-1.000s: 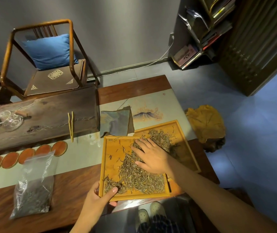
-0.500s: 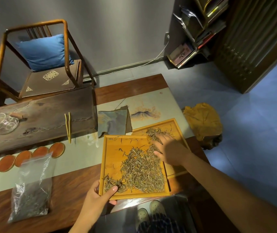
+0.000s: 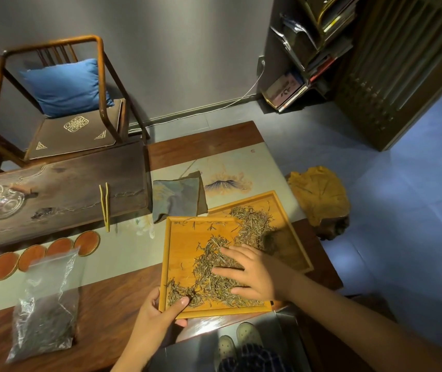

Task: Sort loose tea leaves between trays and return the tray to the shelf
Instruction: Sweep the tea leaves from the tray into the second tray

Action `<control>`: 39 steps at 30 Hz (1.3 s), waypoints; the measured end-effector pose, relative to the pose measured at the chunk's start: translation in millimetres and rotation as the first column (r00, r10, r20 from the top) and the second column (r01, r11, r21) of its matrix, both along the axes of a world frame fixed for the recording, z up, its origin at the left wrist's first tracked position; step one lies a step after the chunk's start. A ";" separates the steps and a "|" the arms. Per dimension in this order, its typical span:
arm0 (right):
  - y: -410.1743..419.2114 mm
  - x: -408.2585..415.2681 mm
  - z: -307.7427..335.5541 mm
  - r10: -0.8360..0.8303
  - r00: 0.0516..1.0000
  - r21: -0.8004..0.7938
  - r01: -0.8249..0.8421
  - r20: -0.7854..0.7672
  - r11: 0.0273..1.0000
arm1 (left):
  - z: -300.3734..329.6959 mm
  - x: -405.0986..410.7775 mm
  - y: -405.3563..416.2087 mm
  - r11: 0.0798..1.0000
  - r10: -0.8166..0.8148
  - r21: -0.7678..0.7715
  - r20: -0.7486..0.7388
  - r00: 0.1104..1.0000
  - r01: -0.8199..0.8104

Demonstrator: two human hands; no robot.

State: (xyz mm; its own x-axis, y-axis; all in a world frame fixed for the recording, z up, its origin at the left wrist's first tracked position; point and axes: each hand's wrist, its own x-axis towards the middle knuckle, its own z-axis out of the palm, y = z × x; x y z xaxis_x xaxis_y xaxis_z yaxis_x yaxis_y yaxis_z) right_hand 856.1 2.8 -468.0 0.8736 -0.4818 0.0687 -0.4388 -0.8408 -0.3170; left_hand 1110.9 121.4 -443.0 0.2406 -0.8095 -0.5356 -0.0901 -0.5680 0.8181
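I'm mid-sort: my left hand (image 3: 158, 315) pinches the near tray's (image 3: 179, 264) corner, my right hand (image 3: 249, 272) lies flat, fingers spread, on the tea leaves (image 3: 214, 285). Next, I'd sweep them toward the far tray (image 3: 292, 253), gently.

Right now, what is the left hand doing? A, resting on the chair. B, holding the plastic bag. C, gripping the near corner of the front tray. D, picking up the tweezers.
C: the left hand grips the near left corner of the front tray, thumb over its rim.
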 end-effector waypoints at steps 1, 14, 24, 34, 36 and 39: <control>0.2 1.6 -3.4 0.011 1.000 -0.012 -0.012 -0.006 1.000 | -0.2 -0.8 -0.6 1.000 0.002 -0.003 -0.002 1.000 -0.002; -27.7 -13.7 -8.5 -0.080 0.996 -0.179 0.073 -0.036 0.981 | -3.1 1.2 0.3 1.000 -0.002 0.002 -0.014 1.000 0.002; -41.7 -28.5 3.0 -0.253 0.967 -0.293 0.249 0.025 0.923 | -2.4 0.1 4.2 1.000 -0.009 -0.023 0.010 1.000 0.009; -36.6 -29.4 11.3 -0.291 0.956 -0.254 0.293 0.046 0.922 | -6.5 3.2 6.5 0.999 -0.026 -0.022 0.034 0.999 0.027; -26.1 -21.7 11.2 -0.193 0.981 -0.201 0.193 0.020 0.960 | -8.8 3.2 7.1 0.999 -0.019 -0.025 0.026 0.999 0.020; -12.0 -10.7 7.5 -0.048 0.998 -0.169 0.041 -0.038 0.985 | -9.4 1.9 9.0 1.000 -0.009 -0.023 0.005 1.000 0.009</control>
State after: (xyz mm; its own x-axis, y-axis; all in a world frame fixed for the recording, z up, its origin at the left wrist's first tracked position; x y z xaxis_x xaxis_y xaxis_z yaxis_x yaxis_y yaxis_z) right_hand 845.4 -9.2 -460.6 0.8551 -0.5053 0.1164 -0.4871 -0.8597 -0.1534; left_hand 1112.8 130.5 -452.4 0.2357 -0.8237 -0.5158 -0.0989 -0.5483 0.8304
